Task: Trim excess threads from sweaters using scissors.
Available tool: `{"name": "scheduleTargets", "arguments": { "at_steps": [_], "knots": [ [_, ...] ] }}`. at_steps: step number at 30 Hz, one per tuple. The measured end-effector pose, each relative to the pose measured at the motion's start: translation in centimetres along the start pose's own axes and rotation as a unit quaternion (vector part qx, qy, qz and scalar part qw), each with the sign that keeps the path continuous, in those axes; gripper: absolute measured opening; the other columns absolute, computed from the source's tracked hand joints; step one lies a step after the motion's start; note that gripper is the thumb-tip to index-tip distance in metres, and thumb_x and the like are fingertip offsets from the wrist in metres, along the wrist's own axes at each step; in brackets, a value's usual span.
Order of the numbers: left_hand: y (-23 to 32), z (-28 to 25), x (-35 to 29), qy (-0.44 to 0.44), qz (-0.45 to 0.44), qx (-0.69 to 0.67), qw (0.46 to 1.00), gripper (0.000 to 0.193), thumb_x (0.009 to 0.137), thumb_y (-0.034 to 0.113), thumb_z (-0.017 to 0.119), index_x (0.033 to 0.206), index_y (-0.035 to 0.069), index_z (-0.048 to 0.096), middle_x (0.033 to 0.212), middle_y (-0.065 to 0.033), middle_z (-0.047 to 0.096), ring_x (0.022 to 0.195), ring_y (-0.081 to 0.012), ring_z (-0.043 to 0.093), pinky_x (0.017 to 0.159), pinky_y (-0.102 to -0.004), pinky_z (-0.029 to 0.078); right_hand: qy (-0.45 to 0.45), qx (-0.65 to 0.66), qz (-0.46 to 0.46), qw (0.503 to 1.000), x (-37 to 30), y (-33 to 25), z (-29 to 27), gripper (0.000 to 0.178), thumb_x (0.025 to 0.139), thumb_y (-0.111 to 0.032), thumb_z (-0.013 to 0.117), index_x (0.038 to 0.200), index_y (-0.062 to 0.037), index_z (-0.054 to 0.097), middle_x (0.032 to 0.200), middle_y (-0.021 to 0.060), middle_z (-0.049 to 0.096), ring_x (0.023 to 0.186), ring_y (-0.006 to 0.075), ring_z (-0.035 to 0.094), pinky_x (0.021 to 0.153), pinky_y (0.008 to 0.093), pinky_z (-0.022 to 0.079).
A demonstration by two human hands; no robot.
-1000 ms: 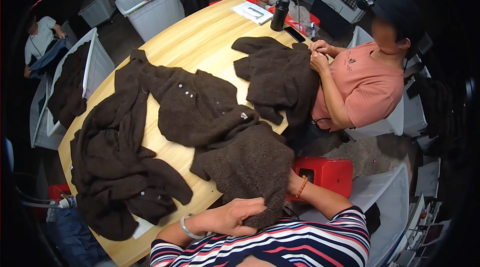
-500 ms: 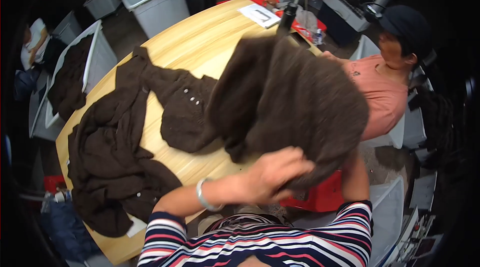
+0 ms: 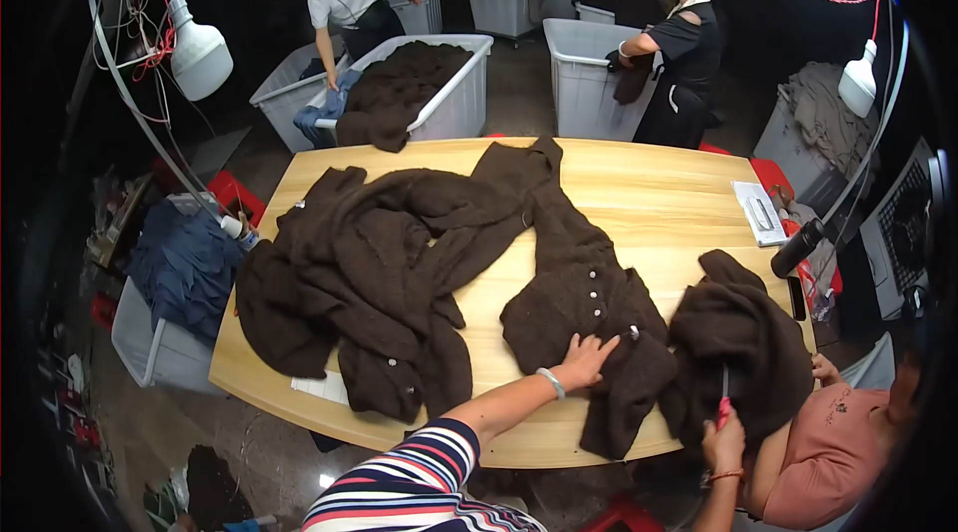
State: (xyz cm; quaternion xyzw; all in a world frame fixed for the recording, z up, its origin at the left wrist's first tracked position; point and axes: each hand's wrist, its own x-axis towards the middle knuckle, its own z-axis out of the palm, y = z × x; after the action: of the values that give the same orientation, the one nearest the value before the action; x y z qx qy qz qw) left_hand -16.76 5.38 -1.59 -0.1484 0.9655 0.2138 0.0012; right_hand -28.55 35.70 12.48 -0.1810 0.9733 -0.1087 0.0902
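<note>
Brown fleecy buttoned cardigan [image 3: 584, 297] lies on the wooden worktop [image 3: 659, 198], long axis running away from the wearer toward the far edge. Left hand [image 3: 584, 360] rests flat, fingers spread, on its near hem, grip closed on nothing. Right hand out of view. Co-worker's hands [image 3: 723, 427] work a second dark garment [image 3: 743, 357] just right.

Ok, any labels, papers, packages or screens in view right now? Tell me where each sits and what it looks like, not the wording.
White sheet or pad: flat at the table's far right edge, rectangular, a dark item lying on it.
White paper: near left table edge, partly under the dark brown garment pile, only a corner showing.
Screens: none I can make out.
Packages: none; only grey plastic bins behind the table.
</note>
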Motion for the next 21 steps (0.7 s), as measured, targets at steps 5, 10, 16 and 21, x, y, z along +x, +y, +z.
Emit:
{"name": "scheduleTargets", "arguments": {
  "at_steps": [5,10,16,21],
  "knots": [
    [-5.0,2.6,-5.7,0.144,0.169,0.061,0.973,0.011,0.079,0.010,0.056,0.089,0.013,0.058,0.091,-0.0058,0.056,0.097,-0.0250,0.052,0.088,-0.0415,0.036,-0.092,0.054,-0.077,0.991,-4.1,-2.5,2.6,0.050,0.084,-0.020,0.066,0.131,-0.0126,0.052,0.101,0.0250,0.066,0.098,0.0456,0.061,0.085,0.0504,0.049],
    [-11.5,-2.3,-11.4,0.191,0.102,0.142,0.966,0.010,0.065,0.015,0.063,0.058,0.013,0.057,0.063,-0.0078,0.053,0.066,-0.0280,0.057,0.062,-0.0449,0.042,-0.116,0.051,-0.139,0.982,-4.0,-2.1,4.9,0.050,0.085,-0.021,0.064,0.133,-0.0148,0.050,0.103,0.0251,0.064,0.096,0.0441,0.061,0.083,0.0516,0.048],
    [-9.1,-8.3,-19.5,-0.081,-0.156,0.206,0.962,0.037,0.077,0.015,0.070,0.112,0.006,0.064,0.118,-0.0178,0.055,0.122,-0.0376,0.046,0.102,-0.0546,0.034,-0.181,0.012,-0.154,0.971,-4.3,-6.1,5.1,0.048,0.085,-0.022,0.063,0.131,-0.0152,0.050,0.087,0.0251,0.067,0.085,0.0422,0.065,0.078,0.0497,0.050],
    [-3.8,-7.1,-15.5,0.184,0.022,-0.003,0.983,0.052,0.073,0.016,0.076,0.120,0.007,0.057,0.119,-0.0152,0.055,0.110,-0.0338,0.053,0.090,-0.0440,0.043,-0.197,0.026,-0.187,0.962,-5.1,-7.5,6.8,0.048,0.086,-0.025,0.064,0.131,-0.0155,0.050,0.087,0.0242,0.067,0.085,0.0424,0.065,0.078,0.0503,0.051]
  ]
}}
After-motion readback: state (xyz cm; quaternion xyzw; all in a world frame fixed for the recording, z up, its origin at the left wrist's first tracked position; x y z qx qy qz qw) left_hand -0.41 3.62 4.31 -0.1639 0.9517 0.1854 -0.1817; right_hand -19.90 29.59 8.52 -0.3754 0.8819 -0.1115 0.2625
